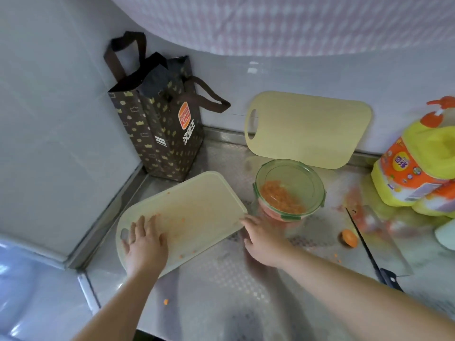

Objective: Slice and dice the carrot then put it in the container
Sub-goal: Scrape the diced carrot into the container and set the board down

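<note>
A round glass container with a green rim (317,183) stands on the steel counter and holds a heap of diced carrot (280,198). Left of it lies a pale cutting board (197,205) with a few carrot crumbs. My left hand (144,244) rests flat on the board near its handle hole, fingers straight. My right hand (262,239) touches the board's right corner beside the container, fingers loosely extended. A carrot end (349,238) lies on the counter next to a cleaver (384,244) at the right.
A dark paper bag (160,124) stands in the back left corner. A second cutting board (307,129) leans on the back wall. Yellow and orange bottles (416,168) crowd the right side. Carrot bits are scattered on the counter (221,291).
</note>
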Demonstrator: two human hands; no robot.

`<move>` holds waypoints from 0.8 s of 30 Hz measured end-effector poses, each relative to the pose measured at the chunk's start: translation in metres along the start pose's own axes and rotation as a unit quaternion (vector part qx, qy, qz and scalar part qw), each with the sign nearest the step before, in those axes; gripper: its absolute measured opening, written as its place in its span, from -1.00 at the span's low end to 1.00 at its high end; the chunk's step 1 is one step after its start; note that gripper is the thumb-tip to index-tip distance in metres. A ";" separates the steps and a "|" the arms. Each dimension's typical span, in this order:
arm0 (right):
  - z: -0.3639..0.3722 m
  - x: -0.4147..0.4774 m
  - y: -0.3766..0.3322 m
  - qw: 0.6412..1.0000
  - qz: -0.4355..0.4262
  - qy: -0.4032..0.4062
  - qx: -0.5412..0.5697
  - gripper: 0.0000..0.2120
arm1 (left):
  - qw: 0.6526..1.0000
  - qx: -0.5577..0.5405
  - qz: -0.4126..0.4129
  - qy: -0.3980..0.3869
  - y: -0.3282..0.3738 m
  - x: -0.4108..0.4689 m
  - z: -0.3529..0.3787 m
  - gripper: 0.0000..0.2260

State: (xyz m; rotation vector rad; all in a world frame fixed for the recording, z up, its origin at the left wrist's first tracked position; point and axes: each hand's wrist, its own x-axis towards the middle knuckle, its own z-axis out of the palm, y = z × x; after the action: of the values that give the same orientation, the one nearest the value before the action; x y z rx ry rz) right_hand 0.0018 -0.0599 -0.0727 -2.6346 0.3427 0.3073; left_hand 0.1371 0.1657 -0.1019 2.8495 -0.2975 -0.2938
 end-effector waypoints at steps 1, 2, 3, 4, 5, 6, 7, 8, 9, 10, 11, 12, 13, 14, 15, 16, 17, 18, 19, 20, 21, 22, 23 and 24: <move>-0.004 0.012 -0.005 0.998 -0.008 -0.022 -0.058 -0.49 | 0.999 0.014 -0.015 -0.031 -0.009 -0.001 0.002 -0.49; -0.005 0.023 -0.006 0.994 -0.004 -0.047 -0.103 -0.45 | 0.997 0.026 -0.023 -0.063 -0.015 -0.002 0.005 -0.47; -0.005 0.031 -0.008 0.988 -0.003 -0.072 -0.133 -0.44 | 0.995 0.038 -0.023 -0.090 -0.020 -0.004 0.008 -0.46; -0.004 0.036 -0.009 0.983 -0.004 -0.091 -0.158 -0.43 | 0.993 0.050 -0.017 -0.108 -0.023 -0.005 0.011 -0.45; -0.001 0.038 -0.008 0.979 -0.005 -0.103 -0.178 -0.43 | 0.991 0.061 -0.007 -0.119 -0.026 -0.006 0.013 -0.45; 0.002 0.038 -0.007 0.976 -0.005 -0.107 -0.190 -0.43 | 0.990 0.067 0.003 -0.123 -0.028 -0.007 0.014 -0.45; 0.005 0.034 -0.007 0.975 -0.005 -0.110 -0.193 -0.43 | 0.990 0.068 0.013 -0.124 -0.031 -0.008 0.014 -0.45; 0.007 0.028 -0.007 0.975 -0.002 -0.113 -0.192 -0.43 | 0.990 0.066 0.024 -0.123 -0.035 -0.010 0.015 -0.46; 0.009 0.021 -0.007 0.975 0.003 -0.119 -0.188 -0.43 | 0.990 0.064 0.038 -0.121 -0.038 -0.011 0.015 -0.46; 0.011 0.013 -0.008 0.975 0.005 -0.123 -0.185 -0.43 | 0.990 0.065 0.054 -0.117 -0.043 -0.013 0.015 -0.46; 0.012 0.007 -0.010 0.975 0.008 -0.126 -0.182 -0.42 | 0.988 0.072 0.072 -0.112 -0.046 -0.015 0.015 -0.47; 0.013 0.001 -0.012 0.976 0.011 -0.127 -0.178 -0.41 | 0.987 0.082 0.089 -0.109 -0.050 -0.018 0.015 -0.47; 0.014 -0.004 -0.014 0.977 0.017 -0.123 -0.174 -0.40 | 0.985 0.088 0.104 -0.108 -0.053 -0.020 0.015 -0.47; 0.017 -0.009 -0.016 0.978 0.020 -0.119 -0.172 -0.39 | 0.984 0.086 0.117 -0.106 -0.055 -0.022 0.014 -0.48; 0.020 -0.016 -0.020 0.976 0.024 -0.123 -0.177 -0.39 | 0.984 0.075 0.127 -0.103 -0.056 -0.023 0.014 -0.48; 0.024 -0.024 -0.022 0.973 0.025 -0.134 -0.185 -0.39 | 0.984 0.060 0.136 -0.096 -0.056 -0.023 0.013 -0.47; 0.027 -0.032 -0.026 0.969 0.026 -0.148 -0.195 -0.40 | 0.985 0.046 0.139 -0.085 -0.055 -0.022 0.012 -0.46; 0.029 -0.039 -0.028 0.966 0.026 -0.158 -0.201 -0.42 | 0.988 0.040 0.132 -0.075 -0.054 -0.019 0.012 -0.44; 0.027 -0.044 -0.029 0.966 0.024 -0.160 -0.201 -0.46 | 0.990 0.045 0.118 -0.066 -0.052 -0.014 0.013 -0.42; 0.025 -0.044 -0.028 0.969 0.025 -0.152 -0.193 -0.52 | 0.991 0.057 0.106 -0.062 -0.049 -0.008 0.015 -0.39; 0.021 -0.040 -0.026 0.974 0.026 -0.138 -0.180 -0.56 | 0.990 0.072 0.102 -0.062 -0.045 -0.002 0.016 -0.38; 0.019 -0.034 -0.021 0.978 0.021 -0.122 -0.166 -0.55 | 0.988 0.088 0.106 -0.064 -0.041 0.003 0.018 -0.36; 0.017 -0.027 -0.015 0.980 0.013 -0.118 -0.158 -0.50 | 0.986 0.101 0.116 -0.064 -0.036 0.006 0.020 -0.35; 0.015 -0.020 -0.009 0.979 0.006 -0.126 -0.160 -0.44 | 0.983 0.113 0.134 -0.063 -0.031 0.008 0.023 -0.35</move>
State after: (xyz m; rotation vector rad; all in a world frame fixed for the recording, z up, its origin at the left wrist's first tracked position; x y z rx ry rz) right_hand -0.0170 -0.0409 -0.0766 -2.8590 0.2402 0.7493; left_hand 0.1451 0.1881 -0.1341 2.9656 -0.7781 -0.4097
